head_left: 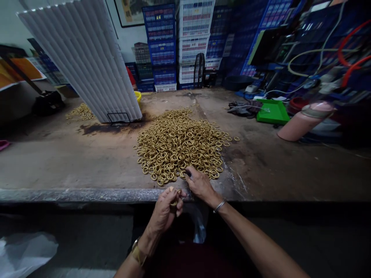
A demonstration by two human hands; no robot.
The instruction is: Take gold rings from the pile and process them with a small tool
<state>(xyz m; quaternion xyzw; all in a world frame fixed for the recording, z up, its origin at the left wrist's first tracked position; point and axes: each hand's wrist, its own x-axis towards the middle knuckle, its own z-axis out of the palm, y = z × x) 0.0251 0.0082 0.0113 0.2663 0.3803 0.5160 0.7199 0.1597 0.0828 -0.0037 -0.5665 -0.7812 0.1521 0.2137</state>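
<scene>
A broad heap of gold-coloured metal rings (179,143) lies on the worktable (72,162) in front of me. My left hand (165,210), with a watch on its wrist, is just off the table's front edge, its fingers closed on at least one gold ring (173,203). At the near edge of the heap is my right hand (201,186), with a bangle on its wrist. Its fingers are curled among the nearest rings, and a small dark thing (188,173) shows at the fingertips. What they grip is hidden.
A tall ribbed white panel (84,58) leans in a black wire stand at left, beside a smaller ring pile (81,112). At right are a green tray (272,111), a pink cylinder (304,121) and hoses. Crates (160,46) are stacked behind.
</scene>
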